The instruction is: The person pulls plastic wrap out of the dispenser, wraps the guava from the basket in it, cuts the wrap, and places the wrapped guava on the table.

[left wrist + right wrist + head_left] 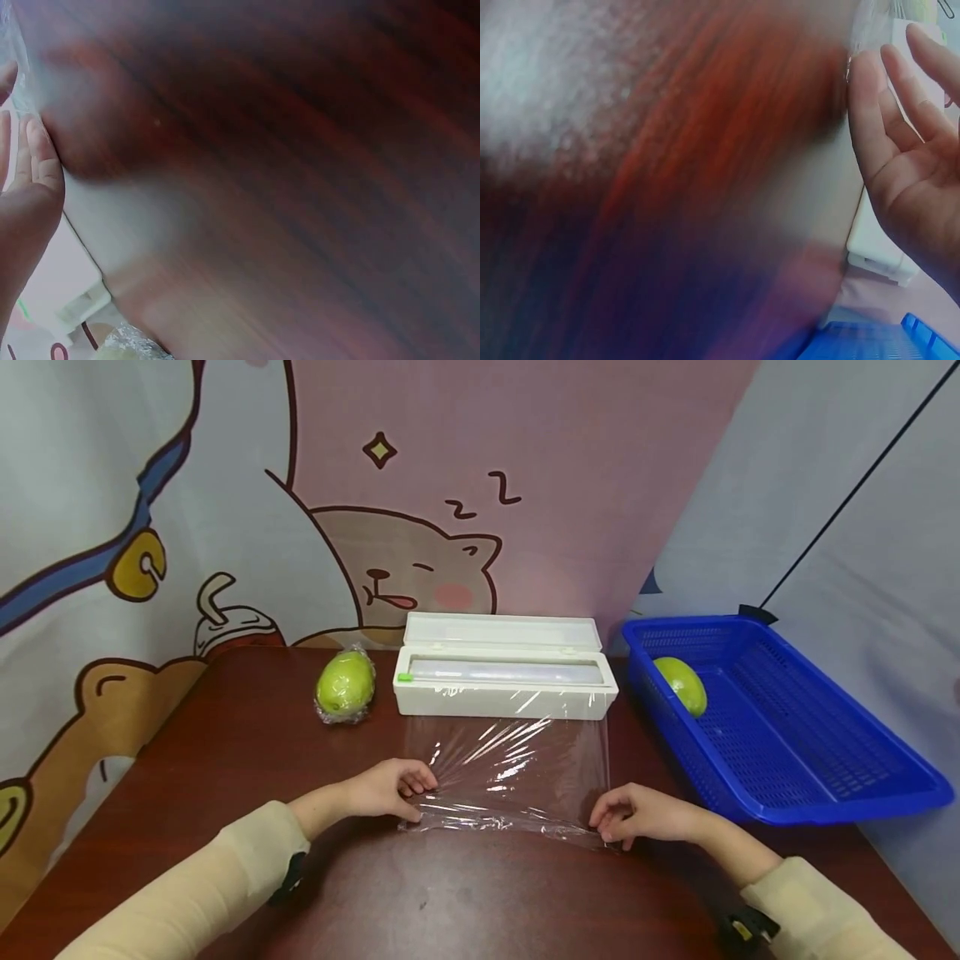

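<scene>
A sheet of clear plastic wrap (517, 768) runs from a white wrap dispenser box (506, 702) toward me over the table, its near edge crumpled. At the left near corner is my left hand (382, 789), with a gap between thumb and fingers and the thumb tip at the film's edge. My right hand (652, 814) is at the right near corner, its fingertips right at the film's edge. In the right wrist view the fingers of that hand (911, 142) look loosely extended. The left wrist view catches part of the left hand (34, 172) with fairly straight fingers.
A wrapped green fruit (346, 683) sits left of the box, whose lid (502, 631) stands raised. On the right, a blue plastic basket (795, 810) holds another green fruit (681, 686). A cartoon-printed cloth (600, 485) hangs behind the brown table (450, 902).
</scene>
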A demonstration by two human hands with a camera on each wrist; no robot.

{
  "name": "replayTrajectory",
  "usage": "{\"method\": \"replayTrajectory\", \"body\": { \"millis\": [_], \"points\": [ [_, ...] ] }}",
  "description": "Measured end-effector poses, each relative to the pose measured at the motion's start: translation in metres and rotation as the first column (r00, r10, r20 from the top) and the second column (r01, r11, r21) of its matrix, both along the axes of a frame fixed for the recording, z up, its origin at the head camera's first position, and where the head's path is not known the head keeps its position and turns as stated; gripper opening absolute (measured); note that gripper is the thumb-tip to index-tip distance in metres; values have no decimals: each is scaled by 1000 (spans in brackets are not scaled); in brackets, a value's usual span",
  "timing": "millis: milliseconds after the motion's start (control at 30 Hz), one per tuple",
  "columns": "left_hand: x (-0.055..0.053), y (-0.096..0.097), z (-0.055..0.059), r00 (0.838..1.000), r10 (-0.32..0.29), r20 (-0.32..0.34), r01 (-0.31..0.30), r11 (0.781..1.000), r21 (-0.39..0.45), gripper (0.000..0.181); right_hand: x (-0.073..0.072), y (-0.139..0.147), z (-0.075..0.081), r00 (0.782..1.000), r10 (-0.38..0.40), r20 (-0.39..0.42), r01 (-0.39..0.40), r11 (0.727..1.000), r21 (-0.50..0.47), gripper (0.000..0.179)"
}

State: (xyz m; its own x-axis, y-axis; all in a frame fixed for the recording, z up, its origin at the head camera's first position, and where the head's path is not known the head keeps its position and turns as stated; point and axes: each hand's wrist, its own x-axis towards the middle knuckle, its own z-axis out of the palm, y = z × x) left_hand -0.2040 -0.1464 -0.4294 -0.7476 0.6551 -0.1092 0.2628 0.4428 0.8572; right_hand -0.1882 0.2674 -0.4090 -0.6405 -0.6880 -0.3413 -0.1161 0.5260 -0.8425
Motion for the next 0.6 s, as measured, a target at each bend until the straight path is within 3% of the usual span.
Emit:
{"method": "replayTrajectory", "body": {
  "millis": [333,433,600],
  "points": [
    [0,-3,4,999,-45,8,45,999,16,43,0,12,6,993,75,88,-72,997,-41,21],
    [-2,-3,8,1000,-15,-2,15,998,64,40,-1,11,22,996,66,65,-65,998,-15,23],
    [-6,-3,18,992,128,23,-130,968,213,36,-8,2,70,999,-27,-25,27,999,21,33]
  ]
}}
